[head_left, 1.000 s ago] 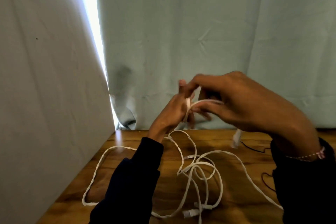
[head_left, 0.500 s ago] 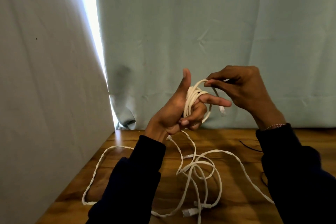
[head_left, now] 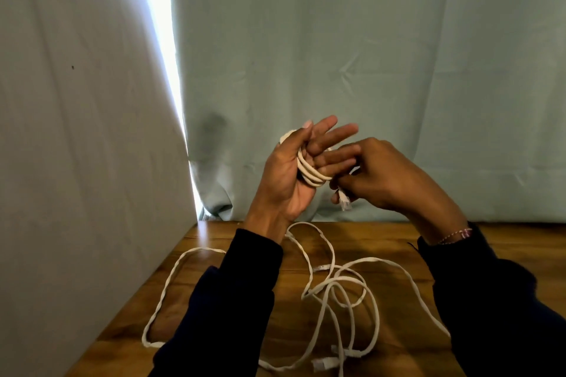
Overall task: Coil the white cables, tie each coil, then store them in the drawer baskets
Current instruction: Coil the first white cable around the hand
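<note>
Behind everything, two pale curtains are hanging, with one bright slit of light showing between them. Below them, one wooden table is carrying the loose white cables; they are lying tangled between your two dark sleeves, so you cannot count them surely, though about four connector ends are showing among the loops. One long loop is trailing out toward the table's left edge.

Your left hand is raised above the table, palm facing you, its fingers spread wide and nearly straight. One small coil of white cable, showing three or four turns, is sitting around those fingers and crossing the palm at their base. Your thumb is lying along the coil's upper left side.

Your right hand is hovering just beside it, fingers curled together and pinching the cable's free end. One clear plug is dangling below that pinch, just right of the coil. One thin bracelet is circling your right wrist.
</note>
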The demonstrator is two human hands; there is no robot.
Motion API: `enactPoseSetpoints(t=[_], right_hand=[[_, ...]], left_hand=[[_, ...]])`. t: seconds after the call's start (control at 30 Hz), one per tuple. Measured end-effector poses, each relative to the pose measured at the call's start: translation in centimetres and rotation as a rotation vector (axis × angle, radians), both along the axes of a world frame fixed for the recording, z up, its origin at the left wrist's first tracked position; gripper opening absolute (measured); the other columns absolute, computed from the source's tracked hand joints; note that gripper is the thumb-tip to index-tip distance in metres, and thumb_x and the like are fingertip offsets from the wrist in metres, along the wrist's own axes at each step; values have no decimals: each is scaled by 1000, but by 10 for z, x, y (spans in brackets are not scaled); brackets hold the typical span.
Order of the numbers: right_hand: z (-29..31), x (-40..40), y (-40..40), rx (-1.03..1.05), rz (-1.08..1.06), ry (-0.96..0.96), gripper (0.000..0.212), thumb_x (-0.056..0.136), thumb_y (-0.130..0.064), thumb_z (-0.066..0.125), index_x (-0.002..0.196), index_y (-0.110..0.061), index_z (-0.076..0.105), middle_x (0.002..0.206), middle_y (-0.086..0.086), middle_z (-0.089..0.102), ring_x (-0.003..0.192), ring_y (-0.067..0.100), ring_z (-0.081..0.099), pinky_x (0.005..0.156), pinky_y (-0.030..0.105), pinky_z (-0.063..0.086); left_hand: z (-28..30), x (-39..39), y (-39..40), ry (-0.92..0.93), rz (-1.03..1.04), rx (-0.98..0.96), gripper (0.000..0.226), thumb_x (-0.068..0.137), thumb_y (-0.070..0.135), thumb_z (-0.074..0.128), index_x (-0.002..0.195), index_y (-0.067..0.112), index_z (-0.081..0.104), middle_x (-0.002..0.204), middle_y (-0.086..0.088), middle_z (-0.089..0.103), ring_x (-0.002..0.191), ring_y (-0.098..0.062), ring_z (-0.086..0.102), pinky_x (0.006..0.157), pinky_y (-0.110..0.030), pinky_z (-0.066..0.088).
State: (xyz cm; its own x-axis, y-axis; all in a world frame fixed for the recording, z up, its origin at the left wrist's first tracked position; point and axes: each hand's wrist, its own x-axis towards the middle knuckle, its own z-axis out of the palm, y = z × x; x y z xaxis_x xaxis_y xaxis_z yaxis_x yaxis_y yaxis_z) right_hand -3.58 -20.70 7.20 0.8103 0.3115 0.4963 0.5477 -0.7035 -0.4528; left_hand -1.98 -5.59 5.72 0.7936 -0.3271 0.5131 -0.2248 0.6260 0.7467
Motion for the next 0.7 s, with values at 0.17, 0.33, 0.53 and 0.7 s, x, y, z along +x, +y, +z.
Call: enactPoseSetpoints(t=[0.17, 0.33, 0.53, 0.7], right_hand=[[4, -11, 6, 257, -3, 146, 28, 89, -13, 73, 112, -16, 57, 74, 1, 75, 65, 12, 74, 72, 33, 62], [5, -18, 12, 450, 25, 243, 45, 92, -11, 69, 126, -17, 41, 86, 5, 76, 73, 14, 76, 72, 29, 61], [1, -22, 17, 94, 33, 21, 24, 83, -15, 79, 104, -21, 68, 93, -6, 72, 83, 9, 71, 82, 33, 61], [-2, -17, 17, 121, 49, -266, 23, 77, -30, 81, 98, -19, 77, 80, -7, 74, 67, 2, 70, 71, 18, 59]], left_hand=[[-2, 6, -1, -24, 14, -134, 48, 105, 20, 39, 147, -4, 36, 140, -20, 57, 131, -33, 55, 103, -44, 51], [0, 6, -3, -76, 160, -84, 48, 108, 19, 33, 154, 5, 27, 145, -13, 53, 134, -29, 52, 113, -40, 41], [1, 5, -1, -57, 229, -84, 51, 108, 27, 35, 155, 10, 28, 144, -16, 55, 128, -31, 58, 117, -49, 35], [3, 0, 0, -63, 209, -44, 56, 107, 39, 31, 156, 13, 26, 139, -14, 59, 124, -29, 62, 99, -40, 54]])
